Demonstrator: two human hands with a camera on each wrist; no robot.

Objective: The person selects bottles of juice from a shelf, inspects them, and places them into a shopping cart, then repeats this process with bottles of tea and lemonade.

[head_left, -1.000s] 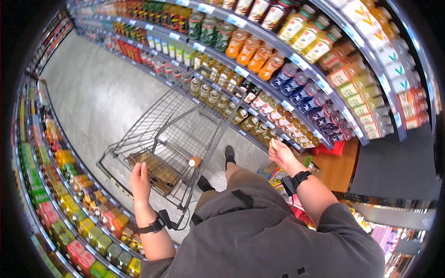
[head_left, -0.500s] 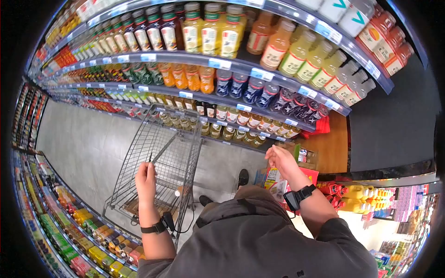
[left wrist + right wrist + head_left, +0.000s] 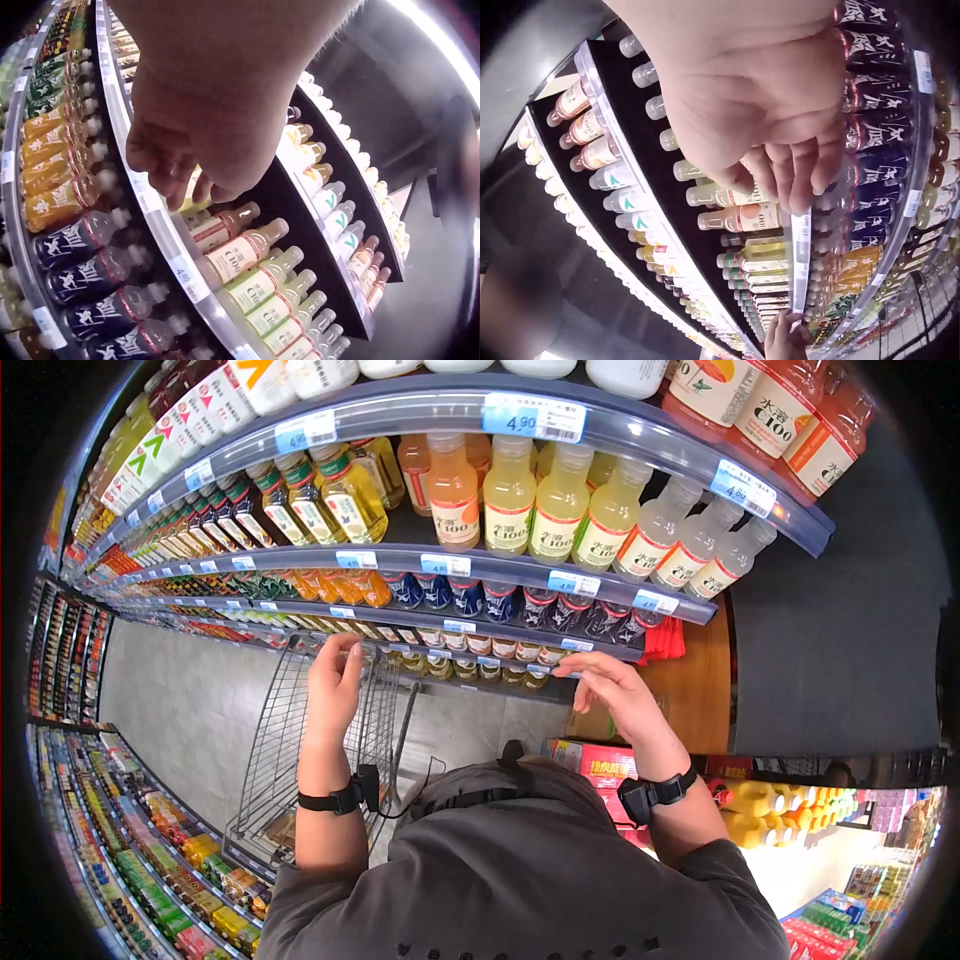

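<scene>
As the left hand (image 3: 335, 682) hangs near the cart (image 3: 270, 768), fingers bent loosely together, the right hand (image 3: 612, 692) hovers before shelved bottles (image 3: 556, 515), its fingers slightly spread

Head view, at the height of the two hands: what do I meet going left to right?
Stocked shelving → left hand → right hand → brown wooden panel → dark panel.

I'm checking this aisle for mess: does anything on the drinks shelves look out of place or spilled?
I see nothing spilled. One small oddity: left of the front peach-coloured bottle, a similar bottle stands set back from the shelf edge, leaving a front-row gap.
</scene>
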